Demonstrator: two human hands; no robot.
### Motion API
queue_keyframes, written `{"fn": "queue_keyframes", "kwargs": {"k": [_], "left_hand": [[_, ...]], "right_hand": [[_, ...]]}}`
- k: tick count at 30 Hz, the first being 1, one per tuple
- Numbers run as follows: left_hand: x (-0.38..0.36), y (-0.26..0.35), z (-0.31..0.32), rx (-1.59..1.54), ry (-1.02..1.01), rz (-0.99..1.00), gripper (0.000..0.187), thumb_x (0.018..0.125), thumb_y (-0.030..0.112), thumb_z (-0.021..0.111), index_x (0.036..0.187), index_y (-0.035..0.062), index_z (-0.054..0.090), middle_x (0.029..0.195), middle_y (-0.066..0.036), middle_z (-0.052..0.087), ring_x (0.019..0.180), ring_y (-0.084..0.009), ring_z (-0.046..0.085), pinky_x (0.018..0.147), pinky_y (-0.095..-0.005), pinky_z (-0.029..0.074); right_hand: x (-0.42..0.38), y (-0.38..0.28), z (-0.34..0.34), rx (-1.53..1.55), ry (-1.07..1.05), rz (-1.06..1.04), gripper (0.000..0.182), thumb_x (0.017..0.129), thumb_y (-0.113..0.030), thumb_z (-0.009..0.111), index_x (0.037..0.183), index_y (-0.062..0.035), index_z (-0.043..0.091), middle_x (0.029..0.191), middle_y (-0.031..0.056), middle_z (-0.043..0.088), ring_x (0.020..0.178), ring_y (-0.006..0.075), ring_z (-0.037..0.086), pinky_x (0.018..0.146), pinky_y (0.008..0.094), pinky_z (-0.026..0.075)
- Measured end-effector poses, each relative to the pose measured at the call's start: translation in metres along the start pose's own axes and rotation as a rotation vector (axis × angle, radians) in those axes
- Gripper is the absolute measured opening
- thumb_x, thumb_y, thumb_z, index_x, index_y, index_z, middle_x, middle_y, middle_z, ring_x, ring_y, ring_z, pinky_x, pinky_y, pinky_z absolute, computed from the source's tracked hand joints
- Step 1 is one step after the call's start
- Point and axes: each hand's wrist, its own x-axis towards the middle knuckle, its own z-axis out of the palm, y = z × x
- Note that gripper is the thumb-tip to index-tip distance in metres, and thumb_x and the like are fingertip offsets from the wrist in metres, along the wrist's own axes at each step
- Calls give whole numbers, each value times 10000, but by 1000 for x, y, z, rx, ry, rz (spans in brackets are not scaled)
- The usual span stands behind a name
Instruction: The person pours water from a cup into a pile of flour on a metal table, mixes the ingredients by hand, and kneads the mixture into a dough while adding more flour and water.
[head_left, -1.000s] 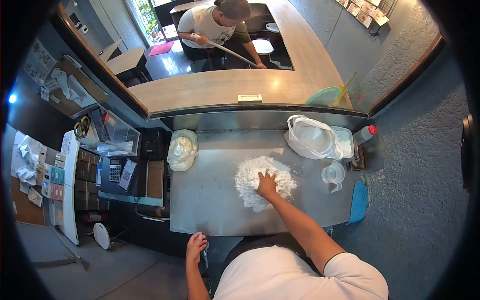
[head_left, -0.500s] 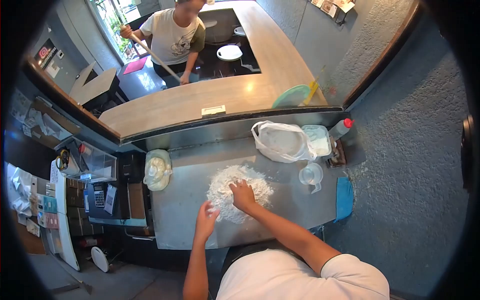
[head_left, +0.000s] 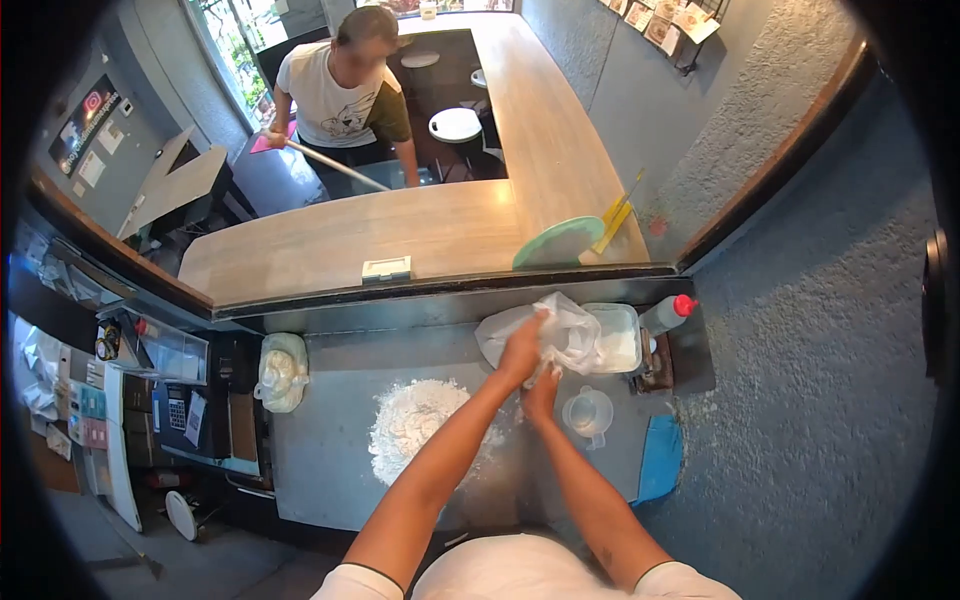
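Observation:
A white plastic bag (head_left: pixel 572 328) lies at the back of the metal worktable (head_left: pixel 330 470), its top bunched up. My left hand (head_left: pixel 522 350) has its fingers closed on the bag's upper edge. Just below it, my right hand (head_left: pixel 541 393) pinches the bag's near side; its fingertips are partly covered by plastic. A spread heap of white flour (head_left: pixel 412 425) lies left of my hands, partly behind my left forearm. Right of my right hand stands a clear measuring cup (head_left: pixel 587 412). A clear tub of white powder (head_left: pixel 617 342) sits against the bag's right side.
A knotted bag of pale contents (head_left: pixel 283 372) stands at the table's left. On the right are a red-capped bottle (head_left: pixel 668 313) and a blue cloth (head_left: pixel 660 460). Beyond the ledge, a person (head_left: pixel 345 100) holds a long pole (head_left: pixel 335 163) by a wooden counter (head_left: pixel 440 215).
Both hands have left the flour heap, moved up and right, and taken hold of the plastic bag. The bag's top is now gathered. The view has shifted, and the other person's pole sits lower.

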Motion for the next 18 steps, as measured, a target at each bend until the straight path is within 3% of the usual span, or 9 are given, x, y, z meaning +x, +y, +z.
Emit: {"fn": "queue_keyframes", "kwargs": {"k": [2,3,5,8,9,11,13,15,18], "left_hand": [[8,-1,23,196,-141,144,575,846,141,657,1406,91,537,1366,-216,579,1283,-395,526,1100,-462,411],[13,-2,31,211,-126,120,575,846,141,657,1406,91,537,1366,-216,579,1283,-395,526,1100,-462,411],[21,-5,32,519,-518,102,506,822,161,684,1318,86,615,1328,-211,604,1244,-384,553,1076,-460,431],[40,-24,13,601,-561,33,428,807,203,730,1213,76,679,1294,-197,627,1179,-371,594,1045,-464,453],[39,-34,2,427,-410,119,332,827,194,739,1130,61,714,1234,-184,666,1131,-372,626,1011,-448,479],[27,-21,-43,142,-328,126,267,868,122,701,1125,47,715,1178,-171,700,1077,-336,668,964,-408,511],[-10,2,-104,-28,-302,-135,223,907,48,643,1116,31,718,1154,-154,716,1060,-271,685,932,-360,522],[-63,10,-163,128,-118,-211,258,925,37,622,1169,42,705,1162,-127,719,1030,-217,686,912,-340,531],[-175,-28,-228,122,246,-383,334,891,48,637,1223,55,670,1146,-125,707,980,-241,681,885,-354,537]], "right_hand": [[17,-1,16,-8,-104,-22,731,828,-181,739,1394,96,367,1293,323,535,1241,448,512,1097,480,380],[26,-1,23,-21,-168,-35,700,836,-183,728,1384,86,385,1291,314,540,1240,442,514,1095,480,382],[37,-6,33,-32,-284,-68,639,852,-186,706,1364,67,420,1289,297,552,1238,431,519,1092,481,385],[45,-13,34,-37,-374,-119,550,876,-191,674,1334,39,473,1285,271,569,1235,415,526,1087,482,391],[45,-13,32,-44,-390,-138,522,884,-193,663,1324,29,490,1284,263,575,1234,409,528,1086,483,392],[36,-9,18,-61,-420,-163,468,900,-196,641,1304,10,525,1281,246,586,1232,398,532,1082,484,396],[19,-8,-4,-69,-463,-148,443,908,-198,630,1294,1,543,1280,237,592,1231,393,535,1081,484,398],[-2,-15,-21,-75,-333,-203,485,844,-119,684,1278,43,540,1248,302,581,1229,458,510,1083,499,387],[-45,-12,-31,-107,-359,-341,484,818,-84,693,1268,33,559,1210,262,588,1158,442,544,1025,477,430]]}}
